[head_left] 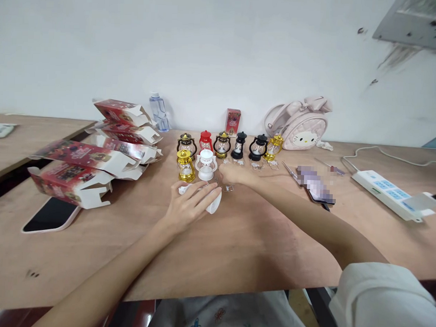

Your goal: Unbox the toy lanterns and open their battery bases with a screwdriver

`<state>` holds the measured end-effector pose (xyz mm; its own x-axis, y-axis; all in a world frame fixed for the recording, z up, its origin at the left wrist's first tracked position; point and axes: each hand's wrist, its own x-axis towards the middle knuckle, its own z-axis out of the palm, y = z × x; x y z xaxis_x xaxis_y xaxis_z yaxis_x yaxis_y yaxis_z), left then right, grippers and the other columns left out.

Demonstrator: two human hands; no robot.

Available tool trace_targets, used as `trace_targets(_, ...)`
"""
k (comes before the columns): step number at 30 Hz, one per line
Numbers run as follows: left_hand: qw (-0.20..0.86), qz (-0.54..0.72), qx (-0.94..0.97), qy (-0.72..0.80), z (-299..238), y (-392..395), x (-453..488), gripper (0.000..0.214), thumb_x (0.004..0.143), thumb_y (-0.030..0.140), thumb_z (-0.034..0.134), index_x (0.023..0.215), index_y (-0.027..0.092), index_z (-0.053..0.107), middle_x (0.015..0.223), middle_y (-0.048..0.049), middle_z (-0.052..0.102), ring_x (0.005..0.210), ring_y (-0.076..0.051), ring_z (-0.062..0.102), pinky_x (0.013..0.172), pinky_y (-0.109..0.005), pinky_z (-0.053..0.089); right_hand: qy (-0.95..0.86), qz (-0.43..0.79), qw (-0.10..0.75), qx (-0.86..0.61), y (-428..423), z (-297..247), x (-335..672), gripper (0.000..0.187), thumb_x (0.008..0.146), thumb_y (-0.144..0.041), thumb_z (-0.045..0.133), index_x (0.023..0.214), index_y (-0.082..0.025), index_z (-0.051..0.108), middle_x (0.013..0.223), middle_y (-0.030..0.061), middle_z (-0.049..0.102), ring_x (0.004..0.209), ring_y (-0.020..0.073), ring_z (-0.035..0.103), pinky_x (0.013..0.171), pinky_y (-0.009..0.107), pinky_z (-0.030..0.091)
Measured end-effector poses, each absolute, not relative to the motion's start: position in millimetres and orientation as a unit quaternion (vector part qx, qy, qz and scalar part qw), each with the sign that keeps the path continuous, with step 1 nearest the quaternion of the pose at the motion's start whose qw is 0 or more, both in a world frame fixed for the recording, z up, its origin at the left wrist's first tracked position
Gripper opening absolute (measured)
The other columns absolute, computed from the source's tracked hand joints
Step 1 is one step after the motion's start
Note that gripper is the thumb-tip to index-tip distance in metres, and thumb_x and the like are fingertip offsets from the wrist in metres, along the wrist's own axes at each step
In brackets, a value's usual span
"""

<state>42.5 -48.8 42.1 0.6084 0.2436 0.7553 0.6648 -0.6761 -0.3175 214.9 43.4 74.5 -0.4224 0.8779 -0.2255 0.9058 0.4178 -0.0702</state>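
Note:
My left hand (pixel 190 204) lies over a white toy lantern (pixel 213 204) that rests on its side on the wooden table (pixel 236 245), fingers curled round it. My right hand (pixel 234 174) reaches forward, fingers pinched near a small metal wire handle (pixel 227 186) beside the lantern. Just beyond stand a gold lantern (pixel 185 165) and a white lantern (pixel 205 164). Behind them is a row of several small lanterns, among them a red one (pixel 205 140) and a black one (pixel 239 144).
Red and white opened cartons (pixel 93 152) are piled at the left, with a phone (pixel 51 215) in front. A water bottle (pixel 159 112), a small red box (pixel 233 121) and a pink bag (pixel 300 123) stand at the wall. A power strip (pixel 385 191) lies right.

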Motion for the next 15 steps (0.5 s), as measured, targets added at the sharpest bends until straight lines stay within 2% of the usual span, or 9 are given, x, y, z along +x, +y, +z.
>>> trace_targets(9, 0.322, -0.388, -0.828, -0.245, 37, -50, 41, 0.033, 0.087, 0.018, 0.055, 0.119, 0.027, 0.056, 0.108, 0.0041, 0.069, 0.091, -0.014, 0.059, 0.086, -0.031, 0.031, 0.831, -0.13, 0.092, 0.533, 43, 81, 221, 0.012, 0.062, -0.009, 0.066, 0.073, -0.01, 0.069, 0.074, 0.0096, 0.069, 0.073, 0.0215, 0.066, 0.055, 0.02, 0.044)
trace_targets(12, 0.32, -0.367, -0.843, -0.229, 37, -50, 40, 0.029, 0.088, 0.015, 0.053, 0.114, 0.026, 0.058, 0.113, 0.0043, 0.066, 0.095, -0.013, 0.059, 0.086, -0.03, 0.032, 0.828, -0.117, 0.057, 0.546, 43, 85, 223, 0.009, 0.073, -0.017, 0.063, 0.075, -0.01, 0.068, 0.078, 0.0109, 0.069, 0.077, 0.0214, 0.065, 0.059, 0.021, 0.045)
trace_targets(14, 0.32, -0.355, -0.853, -0.211, 38, -50, 40, 0.027, 0.088, 0.014, 0.052, 0.111, 0.026, 0.059, 0.115, 0.0045, 0.065, 0.096, -0.012, 0.059, 0.085, -0.03, 0.034, 0.811, -0.173, -0.006, 0.558, 41, 89, 224, 0.023, 0.086, -0.029, 0.054, 0.082, -0.01, 0.067, 0.083, 0.0117, 0.069, 0.075, 0.0192, 0.066, 0.06, 0.021, 0.047)
trace_targets(15, 0.322, -0.349, -0.858, -0.196, 39, -50, 40, 0.026, 0.088, 0.014, 0.052, 0.11, 0.026, 0.059, 0.115, 0.0049, 0.065, 0.097, -0.012, 0.059, 0.085, -0.029, 0.035, 0.793, -0.243, -0.046, 0.557, 39, 92, 225, 0.032, 0.091, -0.036, 0.047, 0.087, -0.01, 0.065, 0.085, 0.0117, 0.069, 0.073, 0.0175, 0.065, 0.06, 0.021, 0.049)
